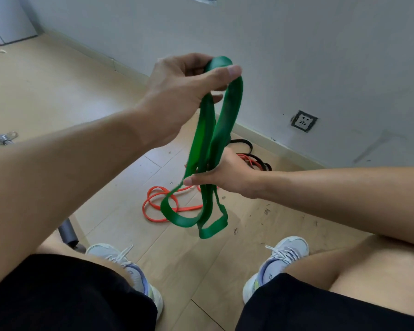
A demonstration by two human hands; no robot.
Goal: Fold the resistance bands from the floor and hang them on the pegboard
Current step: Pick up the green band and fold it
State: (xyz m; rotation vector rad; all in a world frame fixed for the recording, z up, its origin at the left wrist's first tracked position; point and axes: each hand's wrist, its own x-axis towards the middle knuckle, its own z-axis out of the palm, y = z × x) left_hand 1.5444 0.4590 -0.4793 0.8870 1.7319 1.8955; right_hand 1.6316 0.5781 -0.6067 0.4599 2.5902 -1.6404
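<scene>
Green band [227,111] hangs limp and floppy between us: left hand [179,91] pinches its top fold, right hand [222,175] clasps the strands midway; loose loops dangle.

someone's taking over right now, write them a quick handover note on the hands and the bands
Left hand: pinches the top fold of the green band, held up.
Right hand: grips the same band's hanging strands lower down; its loops dangle below.
Orange band and black band: on the floor near the wall, tangled together.
Done: green band partly folded.
Left: finish folding, hang it, then the other two. Pegboard not in view.
</scene>
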